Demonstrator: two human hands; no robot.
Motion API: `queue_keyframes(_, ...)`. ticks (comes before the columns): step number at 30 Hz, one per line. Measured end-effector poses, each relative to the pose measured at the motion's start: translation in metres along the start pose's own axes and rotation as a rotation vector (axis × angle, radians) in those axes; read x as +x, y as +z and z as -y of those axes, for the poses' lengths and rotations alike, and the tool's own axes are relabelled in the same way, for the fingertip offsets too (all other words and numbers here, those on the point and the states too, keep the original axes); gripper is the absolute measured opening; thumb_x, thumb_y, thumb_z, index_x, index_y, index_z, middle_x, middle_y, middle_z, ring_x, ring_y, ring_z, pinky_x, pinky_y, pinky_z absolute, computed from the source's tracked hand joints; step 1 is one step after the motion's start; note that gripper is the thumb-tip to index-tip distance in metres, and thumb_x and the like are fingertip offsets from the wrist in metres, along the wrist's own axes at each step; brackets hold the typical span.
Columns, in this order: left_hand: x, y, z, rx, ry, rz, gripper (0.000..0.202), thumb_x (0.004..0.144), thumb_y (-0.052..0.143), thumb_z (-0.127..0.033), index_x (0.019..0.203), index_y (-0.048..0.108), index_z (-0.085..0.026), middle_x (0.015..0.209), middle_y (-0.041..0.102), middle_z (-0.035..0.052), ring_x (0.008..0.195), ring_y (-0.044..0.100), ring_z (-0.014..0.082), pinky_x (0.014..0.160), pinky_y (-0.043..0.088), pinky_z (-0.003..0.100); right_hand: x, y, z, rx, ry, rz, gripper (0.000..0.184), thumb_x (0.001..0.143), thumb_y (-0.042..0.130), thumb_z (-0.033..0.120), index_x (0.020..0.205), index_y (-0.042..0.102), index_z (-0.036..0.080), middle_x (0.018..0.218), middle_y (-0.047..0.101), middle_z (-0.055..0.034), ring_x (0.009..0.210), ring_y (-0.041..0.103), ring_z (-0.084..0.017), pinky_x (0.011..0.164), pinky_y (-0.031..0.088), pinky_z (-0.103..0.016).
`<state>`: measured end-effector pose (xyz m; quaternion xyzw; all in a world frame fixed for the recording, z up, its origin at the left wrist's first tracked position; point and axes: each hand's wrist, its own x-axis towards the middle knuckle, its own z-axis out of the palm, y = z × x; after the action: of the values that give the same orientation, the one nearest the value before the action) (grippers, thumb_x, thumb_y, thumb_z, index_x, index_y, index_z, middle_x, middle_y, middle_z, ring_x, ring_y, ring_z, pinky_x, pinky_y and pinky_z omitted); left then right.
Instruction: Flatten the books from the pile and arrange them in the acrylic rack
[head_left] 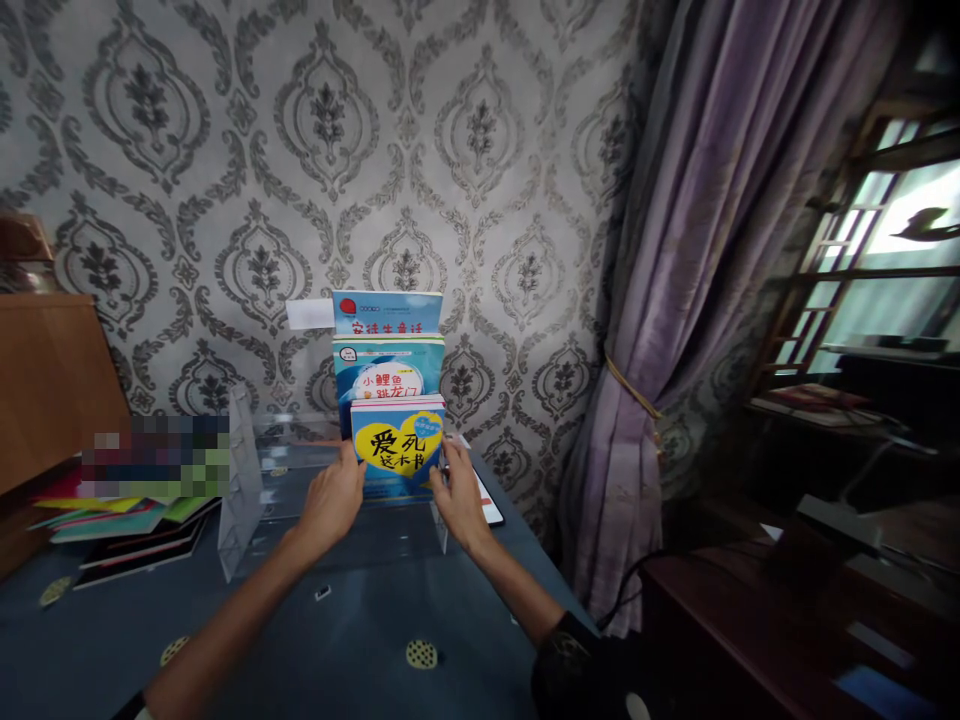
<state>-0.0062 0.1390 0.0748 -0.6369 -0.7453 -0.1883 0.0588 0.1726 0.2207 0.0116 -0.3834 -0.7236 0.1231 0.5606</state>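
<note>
A blue book (pixel 397 478) with a yellow heart on its cover stands upright at the front of a clear plastic tiered rack (pixel 238 470). My left hand (pixel 335 492) grips its left edge, with the fingers partly behind it. On the opposite edge, my right hand (pixel 457 490) is closed with thumb and fingers. Behind and higher stands a light-blue book (pixel 388 360) with a white oval on it. Another blue book (pixel 387 311) with red lettering rises at the back. The lower parts of both rear books are covered by those in front.
Several colourful books and folders (pixel 135 515) lie piled to the left on the blue tablecloth (pixel 360 620). A phone or tablet (pixel 490 508) lies partly hidden right of the rack. Patterned wallpaper (pixel 480 170) is behind; a purple curtain (pixel 637 330) hangs at the right.
</note>
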Motion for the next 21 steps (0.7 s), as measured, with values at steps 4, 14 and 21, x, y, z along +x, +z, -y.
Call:
queue_keyframes(4, 0.002, 0.001, 0.000, -0.015, 0.017, 0.006, 0.018, 0.102, 0.032, -0.023, 0.114, 0.043, -0.015, 0.103, 0.071, 0.0183, 0.096, 0.070, 0.0308, 0.073, 0.046, 0.034, -0.001, -0.001, 0.002, 0.024, 0.026, 0.018, 0.052, 0.085, 0.045, 0.023, 0.135, 0.050, 0.011, 0.133, 0.052, -0.0185, 0.131, 0.043, -0.030, 0.110, 0.038, -0.049)
queue_keyframes(14, 0.008, 0.002, 0.005, -0.066, 0.032, 0.064, 0.017, 0.101, 0.034, -0.023, 0.115, 0.041, -0.015, 0.099, 0.072, 0.0168, 0.096, 0.071, 0.0292, 0.074, 0.045, 0.033, 0.016, -0.001, -0.003, -0.004, -0.003, 0.008, 0.053, 0.083, 0.049, 0.026, 0.136, 0.050, 0.017, 0.130, 0.057, -0.0148, 0.122, 0.049, -0.030, 0.105, 0.040, -0.051)
queue_keyframes(21, 0.011, 0.001, 0.006, -0.077, 0.049, 0.103, 0.015, 0.101, 0.035, -0.019, 0.114, 0.041, -0.014, 0.102, 0.071, 0.0188, 0.097, 0.070, 0.0283, 0.074, 0.044, 0.032, 0.019, 0.004, -0.008, 0.018, 0.011, -0.039, 0.050, 0.083, 0.051, 0.025, 0.133, 0.055, 0.024, 0.122, 0.062, -0.0097, 0.112, 0.055, -0.028, 0.095, 0.048, -0.044)
